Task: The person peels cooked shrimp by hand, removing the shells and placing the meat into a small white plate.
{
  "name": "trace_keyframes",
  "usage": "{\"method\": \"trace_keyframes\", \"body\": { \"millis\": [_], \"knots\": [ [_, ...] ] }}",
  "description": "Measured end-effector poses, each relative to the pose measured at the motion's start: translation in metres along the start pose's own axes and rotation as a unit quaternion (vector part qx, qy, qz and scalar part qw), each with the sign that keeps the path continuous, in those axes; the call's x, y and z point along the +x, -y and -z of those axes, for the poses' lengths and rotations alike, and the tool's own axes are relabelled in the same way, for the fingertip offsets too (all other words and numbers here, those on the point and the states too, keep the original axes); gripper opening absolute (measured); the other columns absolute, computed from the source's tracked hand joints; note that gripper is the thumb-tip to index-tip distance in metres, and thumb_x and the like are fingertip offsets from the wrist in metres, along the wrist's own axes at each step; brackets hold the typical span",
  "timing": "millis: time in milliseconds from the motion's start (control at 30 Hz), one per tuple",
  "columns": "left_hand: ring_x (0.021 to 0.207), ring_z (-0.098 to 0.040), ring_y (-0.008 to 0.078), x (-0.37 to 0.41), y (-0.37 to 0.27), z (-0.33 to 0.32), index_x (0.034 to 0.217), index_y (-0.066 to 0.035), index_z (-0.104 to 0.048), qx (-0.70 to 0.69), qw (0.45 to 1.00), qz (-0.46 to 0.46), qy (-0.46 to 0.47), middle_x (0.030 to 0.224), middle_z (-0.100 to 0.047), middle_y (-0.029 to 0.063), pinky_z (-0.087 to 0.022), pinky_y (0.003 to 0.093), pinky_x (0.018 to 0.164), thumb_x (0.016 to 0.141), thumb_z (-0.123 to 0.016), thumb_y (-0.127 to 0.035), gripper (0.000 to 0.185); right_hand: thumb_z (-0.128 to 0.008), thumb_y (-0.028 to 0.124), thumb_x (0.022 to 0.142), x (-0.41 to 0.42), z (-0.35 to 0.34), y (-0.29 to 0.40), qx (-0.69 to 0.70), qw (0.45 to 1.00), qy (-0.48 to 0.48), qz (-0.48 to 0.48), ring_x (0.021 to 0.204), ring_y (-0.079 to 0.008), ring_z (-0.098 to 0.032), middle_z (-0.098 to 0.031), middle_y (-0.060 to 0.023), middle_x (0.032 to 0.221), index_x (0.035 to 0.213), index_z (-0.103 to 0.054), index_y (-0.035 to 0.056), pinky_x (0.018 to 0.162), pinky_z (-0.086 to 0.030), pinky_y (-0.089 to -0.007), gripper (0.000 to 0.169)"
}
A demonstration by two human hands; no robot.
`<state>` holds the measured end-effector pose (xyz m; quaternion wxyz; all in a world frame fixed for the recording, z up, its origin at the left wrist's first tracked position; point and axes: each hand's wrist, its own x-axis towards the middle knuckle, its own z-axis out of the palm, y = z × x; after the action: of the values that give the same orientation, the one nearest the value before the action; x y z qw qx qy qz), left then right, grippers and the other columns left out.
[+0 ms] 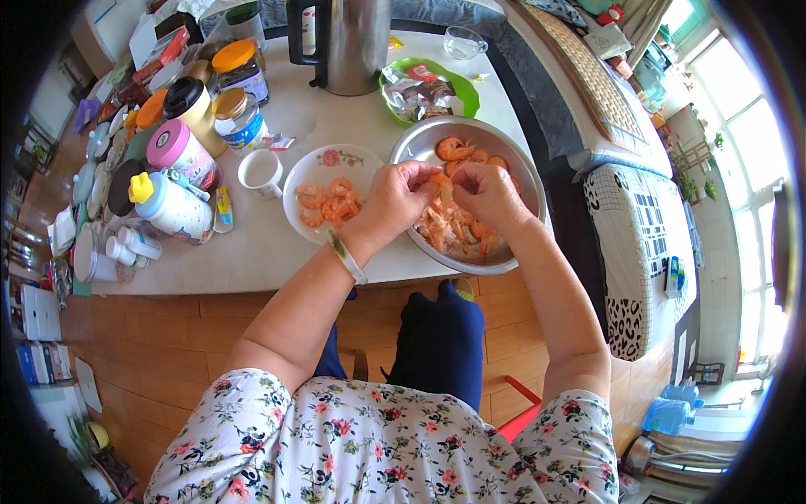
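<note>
Over a stainless steel bowl [535, 183], my left hand [403, 194] and my right hand [490, 196] pinch one orange cooked shrimp [444, 184] between their fingertips. Whole shrimp [454, 149] lie at the far side of the bowl, and a heap of shrimp shells [441, 230] fills its near side. To the left, partly behind my left hand, a white plate with a flower print [296, 167] holds several peeled shrimp [340, 200]. A pale bangle is on my left wrist.
A white mug [261, 171] stands left of the plate. Jars, a pink-lidded container [179, 151] and a child's bottle [170, 205] crowd the table's left side. Behind are a steel jug [352, 47], a green dish with wrappers [467, 94] and a glass cup [464, 44]. The bowl sits at the table's right edge.
</note>
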<state>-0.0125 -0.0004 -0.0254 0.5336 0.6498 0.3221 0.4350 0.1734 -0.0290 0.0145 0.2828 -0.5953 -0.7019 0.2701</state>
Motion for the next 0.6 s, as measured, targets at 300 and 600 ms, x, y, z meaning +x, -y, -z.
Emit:
{"method": "trace_keyframes", "body": {
  "millis": [300,600],
  "knots": [
    [0.086,-0.064,0.0089,-0.007,-0.002,-0.004,0.106,0.006,-0.065,0.065,0.994,-0.072,-0.045,0.096,-0.071,0.008,-0.052,0.0241,0.078,0.089,-0.06,0.0,0.018,-0.067,0.015,0.078,0.0,-0.008,0.001,0.041,0.998,0.035,-0.015,0.061,-0.0167,-0.06,-0.064,-0.0112,0.069,0.086,-0.065,-0.0027,0.06,-0.049,-0.0335,0.02],
    [0.086,-0.063,0.008,-0.001,0.004,-0.007,0.108,0.003,-0.063,-0.026,0.997,-0.063,-0.042,0.096,-0.069,0.0067,-0.051,0.0231,0.08,0.091,-0.057,0.003,0.018,-0.065,0.012,0.078,-0.018,-0.011,0.004,0.112,0.988,0.05,-0.09,0.06,-0.015,-0.059,-0.062,-0.0109,0.066,0.086,-0.064,-0.0018,0.059,-0.049,-0.0312,0.016]
  ]
}}
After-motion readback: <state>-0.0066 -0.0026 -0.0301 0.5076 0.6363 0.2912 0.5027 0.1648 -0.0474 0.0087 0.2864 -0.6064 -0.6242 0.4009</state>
